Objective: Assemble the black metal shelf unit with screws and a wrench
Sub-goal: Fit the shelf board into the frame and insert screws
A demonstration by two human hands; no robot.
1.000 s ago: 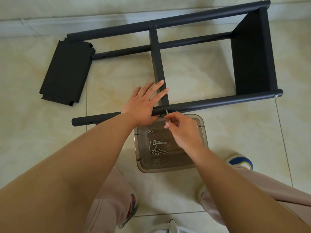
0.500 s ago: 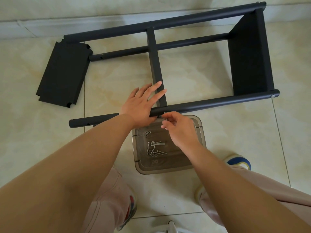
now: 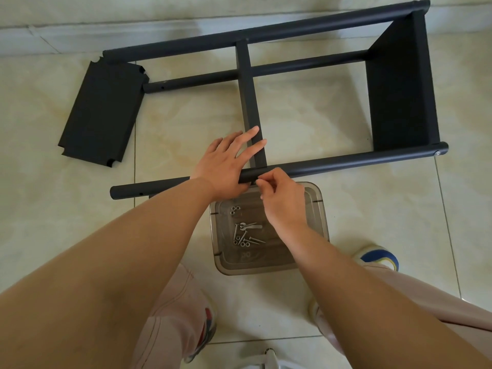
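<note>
The shelf frame (image 3: pixel 332 165) lay on the floor. Her left hand (image 3: pixel 226 163), fingers spread, pressed its near tube steady, likely so the right hand (image 3: pixel 279 198) could pinch a screw (image 3: pixel 257 179) into it.

Screws (image 3: pixel 246 237) in tray (image 3: pixel 316 201); frame (image 3: pixel 332 163) behind

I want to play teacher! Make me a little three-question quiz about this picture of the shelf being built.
1. True or false: the left hand lies flat on the near black tube.
2. Where are the spare screws? A) in the clear tub B) on the loose black panel C) in a shoe
3. The right hand pinches something at the ____.

Key: 1 true; 2 A; 3 tube.
</note>
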